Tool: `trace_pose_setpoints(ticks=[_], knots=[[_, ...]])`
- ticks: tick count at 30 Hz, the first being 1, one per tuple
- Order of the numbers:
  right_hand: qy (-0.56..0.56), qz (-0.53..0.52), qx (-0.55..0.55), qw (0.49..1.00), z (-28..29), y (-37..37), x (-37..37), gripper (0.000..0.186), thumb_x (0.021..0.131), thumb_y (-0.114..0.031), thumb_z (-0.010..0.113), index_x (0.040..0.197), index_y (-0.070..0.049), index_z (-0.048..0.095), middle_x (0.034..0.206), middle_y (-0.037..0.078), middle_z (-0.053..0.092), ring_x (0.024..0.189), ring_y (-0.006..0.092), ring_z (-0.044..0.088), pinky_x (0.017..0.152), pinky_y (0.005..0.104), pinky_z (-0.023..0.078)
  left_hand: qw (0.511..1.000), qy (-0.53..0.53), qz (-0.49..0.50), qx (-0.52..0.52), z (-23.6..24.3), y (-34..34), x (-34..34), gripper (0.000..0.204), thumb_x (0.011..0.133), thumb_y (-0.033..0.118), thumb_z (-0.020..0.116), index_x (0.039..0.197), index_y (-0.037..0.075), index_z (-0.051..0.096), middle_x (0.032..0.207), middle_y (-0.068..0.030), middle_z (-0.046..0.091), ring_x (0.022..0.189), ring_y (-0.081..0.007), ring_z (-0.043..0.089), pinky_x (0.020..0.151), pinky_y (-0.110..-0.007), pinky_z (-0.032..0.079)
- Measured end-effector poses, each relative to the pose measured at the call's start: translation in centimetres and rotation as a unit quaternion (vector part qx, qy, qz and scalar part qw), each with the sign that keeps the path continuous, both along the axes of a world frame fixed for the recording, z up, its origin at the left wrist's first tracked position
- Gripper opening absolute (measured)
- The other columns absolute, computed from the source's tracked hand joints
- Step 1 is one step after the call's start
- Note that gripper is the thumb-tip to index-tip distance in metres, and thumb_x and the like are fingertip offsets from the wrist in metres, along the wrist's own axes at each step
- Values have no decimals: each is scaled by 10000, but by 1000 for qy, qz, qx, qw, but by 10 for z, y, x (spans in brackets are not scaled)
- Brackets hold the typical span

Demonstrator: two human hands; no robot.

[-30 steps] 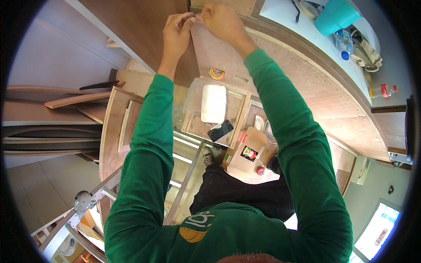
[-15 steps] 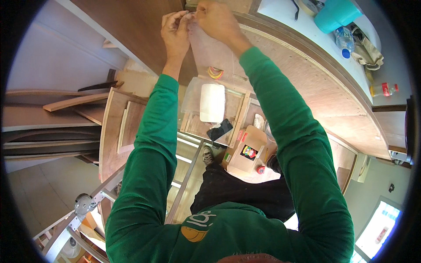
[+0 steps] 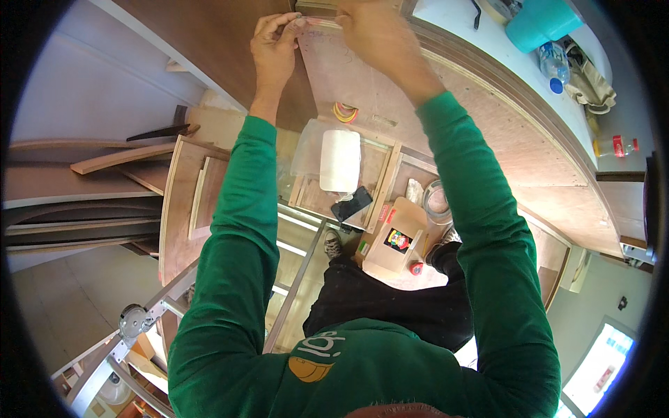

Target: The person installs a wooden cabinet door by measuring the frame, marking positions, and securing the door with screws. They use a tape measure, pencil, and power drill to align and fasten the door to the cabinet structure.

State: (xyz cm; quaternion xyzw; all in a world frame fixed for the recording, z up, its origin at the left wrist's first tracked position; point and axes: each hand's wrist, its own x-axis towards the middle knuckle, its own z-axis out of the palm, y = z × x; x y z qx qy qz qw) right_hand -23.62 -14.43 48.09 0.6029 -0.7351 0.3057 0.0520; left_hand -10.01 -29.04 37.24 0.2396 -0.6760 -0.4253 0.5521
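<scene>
Plywood (image 3: 352,83) (scribbled) behind right hand (image 3: 385,47).

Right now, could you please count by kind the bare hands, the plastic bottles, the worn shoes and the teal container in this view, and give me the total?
Bare hands: 2 (left hand, right hand)
Plastic bottles: 2 (blue-capped bottle, red-labelled bottle)
Worn shoes: 2 (left shoe, right shoe)
Teal container: 1
Total: 7
</scene>
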Motion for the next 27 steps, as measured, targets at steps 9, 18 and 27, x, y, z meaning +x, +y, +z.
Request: trace_pose_setpoints(ticks=[9,18,27], knots=[[84,-6,14,996,-19,70,-39,184,967,-175,625,1064,-36,696,1038,227,720,943,437,685,827,515,541,1000,-19,-21,-5,0,1,2,270,896,166,822,1101,5,750,1098,-74,638,910,-152,679,810,-293,568],[-17,-46,17,999,-18,32,-25,238,958,-223,562,1034,-53,711,964,220,724,886,435,682,810,524,531,997,-59,50,31,5,8,-14,380,898,193,829,1150,-51,680,1055,-92,699,893,-144,678,818,-269,564],[-40,-19,-30,999,-21,-8,-17,198,930,-215,570,970,-83,711,917,231,721,871,437,692,808,533,552,988,-42,148,20,-3,27,-29,339,876,200,835,1072,-32,686,900,-82,723,768,-113,661,717,-271,558]])
